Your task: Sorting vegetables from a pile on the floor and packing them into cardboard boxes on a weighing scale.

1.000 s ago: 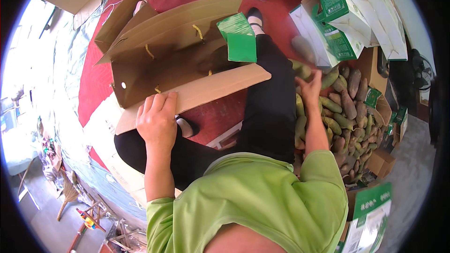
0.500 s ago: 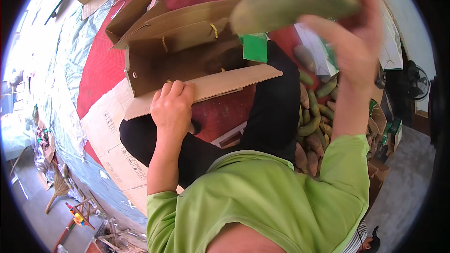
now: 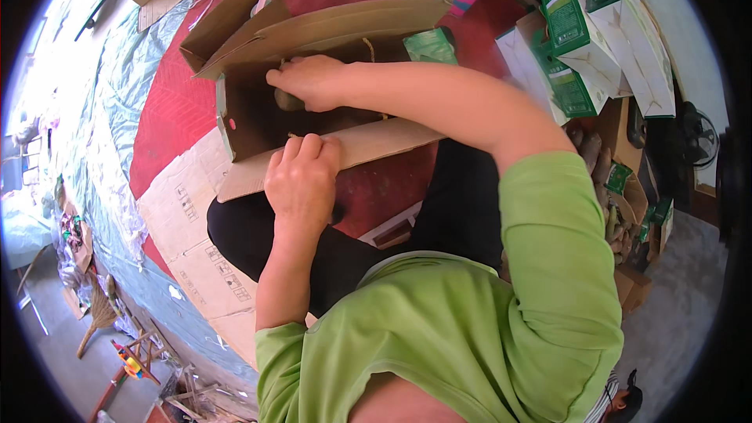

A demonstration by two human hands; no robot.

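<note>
While the left hand [image 3: 304,178] has its grip bent over the front flap [image 3: 380,146] of one long brown cardboard box [image 3: 333,31], the right hand [image 3: 310,81] is inside that box, its grip curled around one rounded green-brown vegetable [image 3: 289,101]. One black fan [image 3: 704,135] is far right.

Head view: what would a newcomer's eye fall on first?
Likely the open cardboard box, above centre: the right hand holds a tuber inside, the left hand grips its near flap. The green shirt below and white-and-green packages at upper right also stand out.
</note>
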